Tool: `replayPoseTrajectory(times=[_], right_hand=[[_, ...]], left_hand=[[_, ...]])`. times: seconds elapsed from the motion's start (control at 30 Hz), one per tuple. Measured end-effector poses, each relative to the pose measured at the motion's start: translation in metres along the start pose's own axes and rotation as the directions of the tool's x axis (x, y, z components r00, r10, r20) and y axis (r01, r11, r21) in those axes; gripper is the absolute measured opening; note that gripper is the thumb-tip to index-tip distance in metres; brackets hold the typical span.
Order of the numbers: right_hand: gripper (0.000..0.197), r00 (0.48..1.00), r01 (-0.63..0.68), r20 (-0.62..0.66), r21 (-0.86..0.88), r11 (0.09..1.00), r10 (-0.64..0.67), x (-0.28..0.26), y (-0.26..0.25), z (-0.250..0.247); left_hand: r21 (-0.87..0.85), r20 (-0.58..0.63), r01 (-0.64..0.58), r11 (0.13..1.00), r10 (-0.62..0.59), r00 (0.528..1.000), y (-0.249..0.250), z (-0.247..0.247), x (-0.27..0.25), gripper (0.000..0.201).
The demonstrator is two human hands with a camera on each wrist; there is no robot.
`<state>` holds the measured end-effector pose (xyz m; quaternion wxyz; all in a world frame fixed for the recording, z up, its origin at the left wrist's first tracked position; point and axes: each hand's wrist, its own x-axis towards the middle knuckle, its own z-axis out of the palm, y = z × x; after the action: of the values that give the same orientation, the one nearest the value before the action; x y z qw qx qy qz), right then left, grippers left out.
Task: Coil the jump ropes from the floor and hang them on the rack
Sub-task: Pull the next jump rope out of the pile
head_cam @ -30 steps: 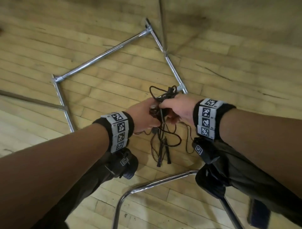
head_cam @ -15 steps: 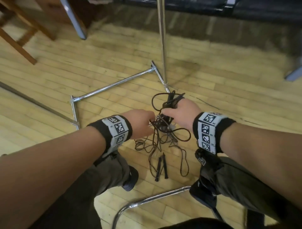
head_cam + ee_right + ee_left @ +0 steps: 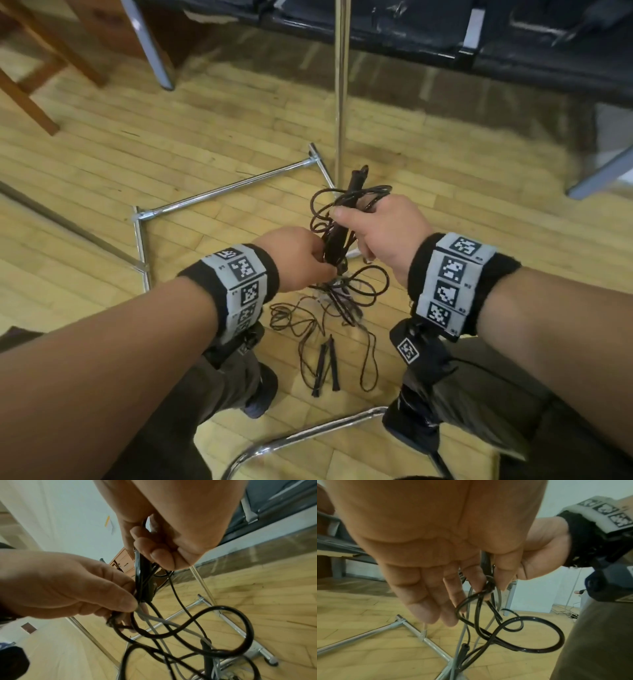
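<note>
— While the right hand [image 3: 383, 229] kept its grip curled round the black handles [image 3: 346, 212] and a few loops of the black jump rope [image 3: 363, 284], how far along would you have put the job?

— Early, I judged. Only a small bunch was gathered at that grip; most of the cord hung slack below it, and a second pair of handles [image 3: 327, 366] lay on the floor [image 3: 102, 164], beneath both hands and nearer the person's feet.

— And the left hand [image 3: 298, 260]?

— Its thumb and forefinger pinched the cords just under the right grip, the other fingers [image 3: 426, 601] loose and nearly straight. A pale grey cord [image 3: 154, 619] ran through the same pinch, tangled with the black one.

— So nothing was on the rack [image 3: 340, 102]?

— None that I could see. Its chrome upright stood just beyond the right grip, its base bars on the floor to the left of the hands. Untangling, coiling and hanging all looked left to do.

— What couldn't you make out?

— The rack's top was cut off, so any hooks were out of sight. How many ropes were in the tangle I couldn't tell, nor where the grey cord ended. The wrist views were blurred low down.
</note>
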<state>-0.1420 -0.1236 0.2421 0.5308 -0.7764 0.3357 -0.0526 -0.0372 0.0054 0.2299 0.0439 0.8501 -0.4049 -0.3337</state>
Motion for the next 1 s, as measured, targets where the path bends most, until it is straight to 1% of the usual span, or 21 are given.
replayPoseTrajectory(times=[0.03,0.1,0.17,0.23,0.3,0.37,0.47,0.53,0.57,0.63,0.67,0.73,0.8,0.9,0.93,1.0], right_hand=[[0.039,1.000,-0.006,0.008,0.025,1.000,0.005,0.001,0.002,0.004],[0.028,1.000,0.004,0.026,0.053,0.999,-0.005,0.007,0.005,0.011],[0.025,1.000,0.018,0.021,0.051,0.999,-0.019,0.015,0.006,0.013],[0.023,0.998,0.046,0.042,0.012,0.999,-0.046,0.021,0.003,0.011],[0.021,0.993,0.078,0.094,-0.038,0.996,-0.074,0.026,-0.002,0.008],[0.022,0.985,0.059,0.163,-0.031,0.998,-0.053,0.027,-0.006,0.005],[0.023,0.975,0.037,0.222,-0.045,0.998,-0.026,0.032,-0.013,-0.003],[0.017,0.971,0.050,0.235,-0.067,0.996,-0.033,0.037,-0.018,-0.012],[0.014,0.972,0.055,0.234,-0.076,0.996,-0.036,0.038,-0.018,-0.016],[0.010,0.974,0.051,0.225,-0.085,0.995,-0.031,0.040,-0.016,-0.022],[0.010,0.976,0.040,0.219,-0.078,0.996,-0.022,0.040,-0.013,-0.023],[0.010,0.980,0.001,0.199,-0.035,0.999,0.006,0.038,-0.007,-0.019],[0.016,0.985,-0.034,0.170,-0.013,0.999,0.035,0.037,0.000,-0.015],[0.022,0.984,-0.021,0.178,-0.037,0.999,0.027,0.037,0.004,-0.016],[0.023,0.981,-0.004,0.191,-0.045,0.999,0.013,0.036,0.004,-0.017],[0.025,0.977,0.032,0.215,-0.062,0.998,-0.018,0.035,0.002,-0.022]], left_hand=[[0.004,0.022,0.029,1.000,-0.029,0.999,-0.002,0.001,0.002,0.025],[0.013,0.033,0.077,0.997,-0.077,0.996,-0.008,-0.001,0.006,0.036],[0.015,-0.029,0.090,0.996,-0.090,0.996,-0.012,-0.006,0.009,0.049],[-0.031,-0.107,0.052,0.998,-0.055,0.993,-0.015,-0.013,0.009,0.052],[-0.130,-0.140,-0.037,0.991,0.019,0.990,-0.016,-0.018,0.011,0.040],[-0.247,-0.172,-0.086,0.965,0.043,0.984,-0.016,-0.023,0.013,0.025],[-0.391,-0.189,-0.082,0.917,0.007,0.982,-0.016,-0.030,0.020,0.017],[-0.456,-0.206,-0.099,0.884,0.003,0.978,-0.017,-0.036,0.026,0.008],[-0.514,-0.217,-0.101,0.852,-0.015,0.976,-0.019,-0.040,0.029,0.004],[-0.652,-0.215,-0.080,0.754,-0.083,0.973,-0.022,-0.047,0.034,0.006],[-0.687,-0.207,-0.075,0.722,-0.096,0.974,-0.022,-0.049,0.036,0.006],[-0.657,-0.196,-0.107,0.746,-0.032,0.980,-0.019,-0.046,0.036,0.008],[-0.609,-0.183,-0.148,0.779,0.044,0.982,-0.010,-0.038,0.034,0.017],[-0.591,-0.211,-0.160,0.791,0.040,0.977,-0.006,-0.032,0.034,0.022],[-0.605,-0.213,-0.161,0.780,0.037,0.976,-0.006,-0.032,0.034,0.022],[-0.664,-0.212,-0.170,0.728,0.035,0.977,-0.011,-0.033,0.034,0.019]])
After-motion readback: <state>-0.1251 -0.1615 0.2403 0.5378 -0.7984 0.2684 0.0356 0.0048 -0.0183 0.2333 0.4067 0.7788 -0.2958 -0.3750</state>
